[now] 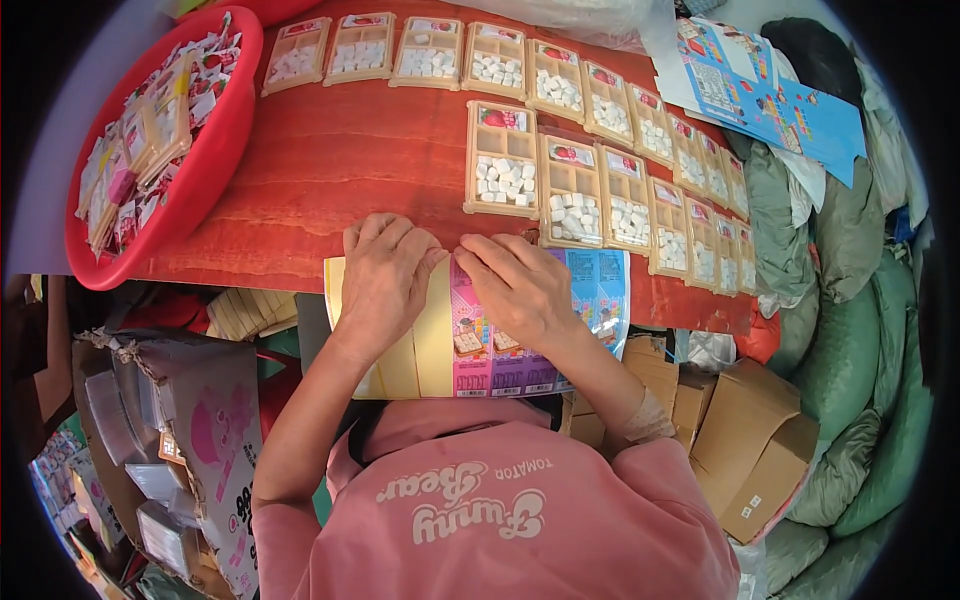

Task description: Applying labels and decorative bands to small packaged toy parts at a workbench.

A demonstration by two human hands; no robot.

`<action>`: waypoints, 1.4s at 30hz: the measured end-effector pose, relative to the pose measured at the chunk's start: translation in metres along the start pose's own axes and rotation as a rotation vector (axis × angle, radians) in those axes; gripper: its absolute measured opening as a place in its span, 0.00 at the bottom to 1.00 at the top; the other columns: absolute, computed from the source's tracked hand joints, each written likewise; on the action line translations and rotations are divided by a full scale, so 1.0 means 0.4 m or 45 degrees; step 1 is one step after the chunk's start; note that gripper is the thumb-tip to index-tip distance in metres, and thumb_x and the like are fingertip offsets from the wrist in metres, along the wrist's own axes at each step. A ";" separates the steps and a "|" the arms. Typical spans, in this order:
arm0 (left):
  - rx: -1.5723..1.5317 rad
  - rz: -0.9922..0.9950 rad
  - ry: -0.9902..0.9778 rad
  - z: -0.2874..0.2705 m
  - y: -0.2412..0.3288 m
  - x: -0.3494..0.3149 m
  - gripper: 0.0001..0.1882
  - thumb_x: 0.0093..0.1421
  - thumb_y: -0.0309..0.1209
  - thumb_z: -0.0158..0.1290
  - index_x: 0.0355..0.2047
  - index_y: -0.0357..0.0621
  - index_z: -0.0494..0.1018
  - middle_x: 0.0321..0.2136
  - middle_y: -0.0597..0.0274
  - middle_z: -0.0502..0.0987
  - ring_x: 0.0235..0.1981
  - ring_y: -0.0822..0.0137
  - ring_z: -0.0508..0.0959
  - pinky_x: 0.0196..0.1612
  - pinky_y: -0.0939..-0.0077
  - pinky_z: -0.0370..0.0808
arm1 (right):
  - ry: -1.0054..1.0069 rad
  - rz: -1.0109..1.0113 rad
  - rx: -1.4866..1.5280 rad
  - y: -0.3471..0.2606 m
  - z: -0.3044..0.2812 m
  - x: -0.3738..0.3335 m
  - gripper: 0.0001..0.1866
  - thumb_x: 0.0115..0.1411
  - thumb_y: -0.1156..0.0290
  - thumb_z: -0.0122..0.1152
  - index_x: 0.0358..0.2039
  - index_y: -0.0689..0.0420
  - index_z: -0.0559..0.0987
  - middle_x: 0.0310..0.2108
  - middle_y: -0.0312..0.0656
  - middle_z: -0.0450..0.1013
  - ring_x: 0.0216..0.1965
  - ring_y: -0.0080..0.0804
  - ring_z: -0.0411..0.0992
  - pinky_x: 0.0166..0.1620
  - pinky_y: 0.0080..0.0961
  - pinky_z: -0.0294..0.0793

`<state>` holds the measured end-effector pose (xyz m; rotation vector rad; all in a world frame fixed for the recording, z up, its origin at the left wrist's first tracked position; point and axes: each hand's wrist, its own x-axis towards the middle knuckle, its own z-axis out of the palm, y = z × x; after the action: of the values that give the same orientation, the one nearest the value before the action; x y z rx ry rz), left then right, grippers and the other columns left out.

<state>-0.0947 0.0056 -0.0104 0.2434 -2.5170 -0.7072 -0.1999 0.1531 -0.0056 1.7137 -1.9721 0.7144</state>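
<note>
Sheet at near edge of tabletop: likely light, flexible, crease-prone, best held by its borders; left hand, right hand curled at its far edge, grasp unclear.

The left forearm and right forearm are slanting inward from outward-bending elbows. The left hand is facing back upward, its fingers curling and its thumb pointing toward the other hand. The right hand is showing its back too, its bent fingers reaching leftward. A narrow gap is separating the hands.
</note>
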 end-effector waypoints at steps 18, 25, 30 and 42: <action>0.150 0.095 0.059 0.014 0.017 -0.001 0.06 0.50 0.28 0.57 0.25 0.43 0.70 0.26 0.59 0.71 0.37 0.57 0.70 0.43 0.62 0.63 | -0.152 0.124 0.565 -0.010 -0.125 -0.026 0.07 0.46 0.77 0.62 0.21 0.57 0.71 0.41 0.41 0.74 0.37 0.38 0.72 0.40 0.31 0.69; 0.213 0.092 0.078 0.017 0.019 -0.003 0.06 0.50 0.28 0.56 0.25 0.42 0.70 0.27 0.57 0.70 0.37 0.56 0.70 0.43 0.62 0.64 | -0.074 0.314 0.291 0.047 -0.206 0.003 0.12 0.48 0.74 0.64 0.35 0.60 0.77 0.44 0.46 0.73 0.41 0.39 0.71 0.42 0.33 0.67; 0.183 0.100 0.098 0.031 0.022 0.004 0.06 0.51 0.28 0.56 0.25 0.42 0.70 0.27 0.56 0.69 0.37 0.55 0.70 0.44 0.61 0.64 | -0.147 0.213 0.074 0.005 -0.047 -0.009 0.17 0.46 0.73 0.64 0.39 0.61 0.77 0.47 0.43 0.71 0.47 0.35 0.68 0.42 0.33 0.66; 0.370 0.227 0.091 0.032 0.020 -0.021 0.05 0.47 0.26 0.53 0.26 0.43 0.68 0.27 0.59 0.67 0.38 0.58 0.70 0.50 0.58 0.64 | -0.106 0.216 1.031 -0.029 -0.202 -0.094 0.07 0.51 0.81 0.58 0.26 0.55 0.70 0.33 0.43 0.75 0.28 0.35 0.74 0.27 0.29 0.71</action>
<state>-0.0944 0.0206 -0.0190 0.1388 -2.5276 -0.2573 -0.1840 0.2318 0.0346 2.0155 -2.0394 1.7020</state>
